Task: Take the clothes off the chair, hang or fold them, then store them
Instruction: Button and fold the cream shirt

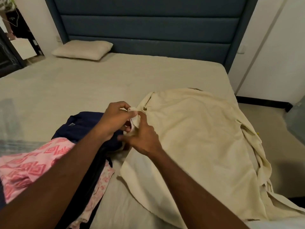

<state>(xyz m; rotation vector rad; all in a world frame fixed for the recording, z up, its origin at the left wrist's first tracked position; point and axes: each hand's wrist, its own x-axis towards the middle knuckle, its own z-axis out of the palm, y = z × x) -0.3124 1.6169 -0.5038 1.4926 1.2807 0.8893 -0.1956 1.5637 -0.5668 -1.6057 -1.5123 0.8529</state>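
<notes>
Our forearms cross lower frame. Left hand (115, 118) and right hand (143, 139) both pinch bunched corner of cream garment (198, 138), fingers curled tight on it. Garment spreads right of hands, hem spilling over bed (82, 83) edge. Navy garment (82, 124) and pink patterned cloth (29, 166) lie left of hands. Beyond hands, bare sheet reaches pillow (82, 49).

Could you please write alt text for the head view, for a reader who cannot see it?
Both hands, left hand and right hand, pinch a corner of a cream garment spread on a bed. A navy garment and pink patterned clothes lie piled at left; a pillow rests by the blue headboard.
</notes>
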